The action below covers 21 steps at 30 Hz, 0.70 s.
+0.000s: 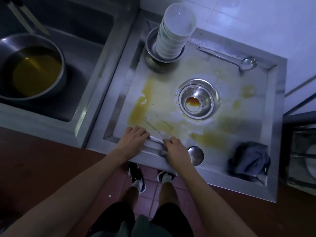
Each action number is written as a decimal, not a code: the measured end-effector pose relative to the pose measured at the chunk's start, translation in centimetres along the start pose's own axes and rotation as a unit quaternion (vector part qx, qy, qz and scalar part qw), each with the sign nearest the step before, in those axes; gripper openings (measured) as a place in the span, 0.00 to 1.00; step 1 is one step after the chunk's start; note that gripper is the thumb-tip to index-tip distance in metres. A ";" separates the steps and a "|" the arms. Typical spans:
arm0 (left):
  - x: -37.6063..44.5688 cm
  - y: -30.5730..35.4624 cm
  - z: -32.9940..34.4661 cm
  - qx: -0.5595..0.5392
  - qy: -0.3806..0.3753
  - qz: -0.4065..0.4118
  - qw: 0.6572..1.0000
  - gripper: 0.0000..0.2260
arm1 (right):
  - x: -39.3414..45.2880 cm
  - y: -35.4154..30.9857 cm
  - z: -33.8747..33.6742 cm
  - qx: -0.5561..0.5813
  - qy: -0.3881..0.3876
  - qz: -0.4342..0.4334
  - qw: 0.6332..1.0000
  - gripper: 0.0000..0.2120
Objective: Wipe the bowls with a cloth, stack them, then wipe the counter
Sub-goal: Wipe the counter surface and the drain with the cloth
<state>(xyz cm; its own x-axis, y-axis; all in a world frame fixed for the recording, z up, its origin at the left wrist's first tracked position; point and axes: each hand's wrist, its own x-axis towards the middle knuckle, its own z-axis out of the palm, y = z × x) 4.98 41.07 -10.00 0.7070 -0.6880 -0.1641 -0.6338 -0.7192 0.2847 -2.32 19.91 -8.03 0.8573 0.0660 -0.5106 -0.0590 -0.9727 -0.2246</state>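
The person stands at a shallow steel counter (266, 100) with a raised rim and a round strainer drain (198, 100) in its middle, a little brown liquid pooled in the drain. Yellowish streaks and puddles spread over the surface, thickest along the near and left parts.

Both hands sit close together at the near edge. The left hand (132, 140) lies knuckles up on the rim, its fingers curled over one end of a thin metal handle (156, 139). The right hand (175, 148) is just beside it, fingers curled down on the same handle; I cannot tell how firmly either one grips. A ladle bowl (196, 155) shows just right of the right hand, resting on the near rim.

The tall stack of white bowls (174, 33) stands at the far left corner, leaning slightly, set inside a metal basin (151, 48). A second ladle (239, 59) lies along the far edge, its cup toward the right. The cloth (250, 158), dark blue-grey and crumpled, sits in the near right corner, well apart from both hands.

To the left, in a deeper sink (95, 69), a metal pot (32, 72) holds yellow-brown liquid.
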 end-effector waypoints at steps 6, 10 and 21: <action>0.1 -0.7 0.9 0.014 0.014 0.037 0.999 0.12 | -0.7 -0.3 0.7 -0.041 0.067 0.015 0.997 0.14; 0.1 -0.9 1.3 0.017 0.017 0.053 0.998 0.13 | -0.6 0.1 0.9 -0.029 0.079 0.022 0.996 0.15; 0.5 -0.2 0.2 0.016 -0.026 0.047 0.998 0.10 | -1.0 0.9 1.8 -0.029 0.083 0.003 0.996 0.14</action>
<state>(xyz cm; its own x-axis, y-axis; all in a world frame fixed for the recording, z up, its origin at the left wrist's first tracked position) 5.37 40.86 -10.28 0.6273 -0.7557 -0.1880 -0.7066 -0.6539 0.2705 -4.13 19.36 -9.21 0.9301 0.0273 -0.3662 -0.0384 -0.9845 -0.1711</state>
